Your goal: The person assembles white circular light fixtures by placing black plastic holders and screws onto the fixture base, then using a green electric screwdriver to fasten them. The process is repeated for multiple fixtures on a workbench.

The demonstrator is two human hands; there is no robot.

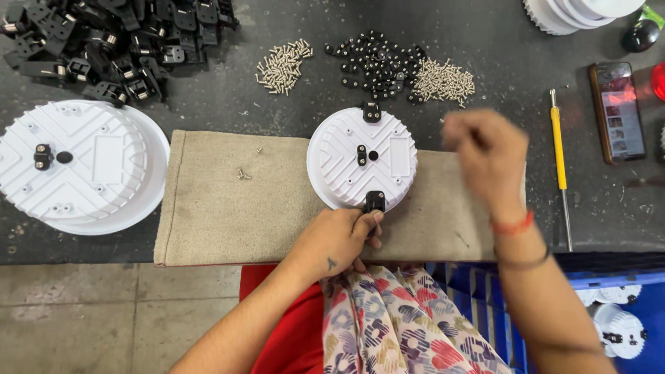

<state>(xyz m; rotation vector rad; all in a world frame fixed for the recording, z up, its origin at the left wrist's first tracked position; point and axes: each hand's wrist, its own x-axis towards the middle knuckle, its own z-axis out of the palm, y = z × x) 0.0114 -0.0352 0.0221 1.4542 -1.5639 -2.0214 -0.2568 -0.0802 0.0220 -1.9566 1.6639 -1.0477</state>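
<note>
At far left lay a heap of black clips (111,41), with a stack of larger white discs (83,166) nearer, one clip fitted. On the beige cloth (222,201) sat the white round housing (362,168): its far and centre clips looked seated, while the left hand (336,239) pinched the near clip (375,201) at the rim, apparently not yet screwed. The right hand (488,156), blurred, hovered loosely curled; its contents couldn't be told. Screws (443,82), a yellow screwdriver (558,149) and a phone (618,111) lay beyond, clear of the housing.
</note>
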